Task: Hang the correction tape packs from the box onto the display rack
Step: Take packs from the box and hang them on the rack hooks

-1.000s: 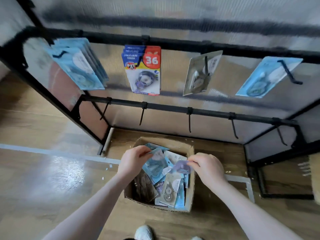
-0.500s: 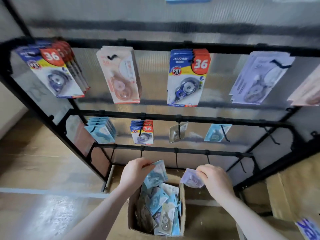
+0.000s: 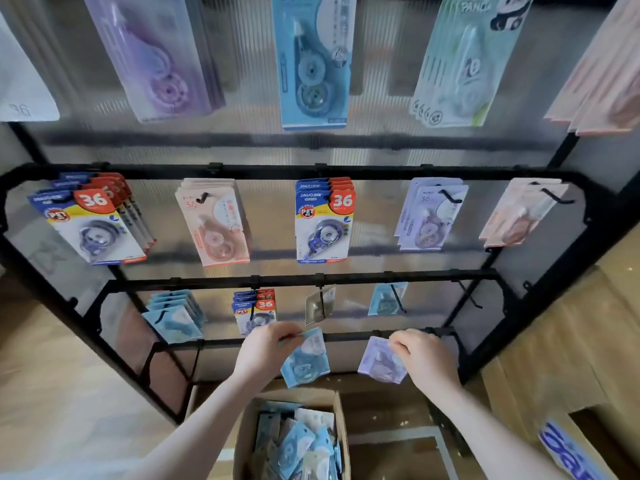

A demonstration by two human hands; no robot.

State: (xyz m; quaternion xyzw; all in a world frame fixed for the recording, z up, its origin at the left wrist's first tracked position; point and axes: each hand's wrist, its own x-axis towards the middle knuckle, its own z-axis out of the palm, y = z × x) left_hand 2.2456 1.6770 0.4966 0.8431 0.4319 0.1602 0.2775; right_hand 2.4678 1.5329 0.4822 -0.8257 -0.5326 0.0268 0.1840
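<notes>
Below my hands the box [image 3: 242, 441] is still well stocked; left hand [image 3: 265, 351] pinches a blue pack [image 3: 306, 362], right hand [image 3: 424, 358] a lilac pack [image 3: 377, 363]; rack [image 3: 311, 277] partly filled, neither hung yet.

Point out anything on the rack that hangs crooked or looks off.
On the lower row, the clear pack hangs twisted, edge toward the camera, unlike its flat neighbours. One hook at that row's right end is bare. Nothing looks damaged.
</notes>
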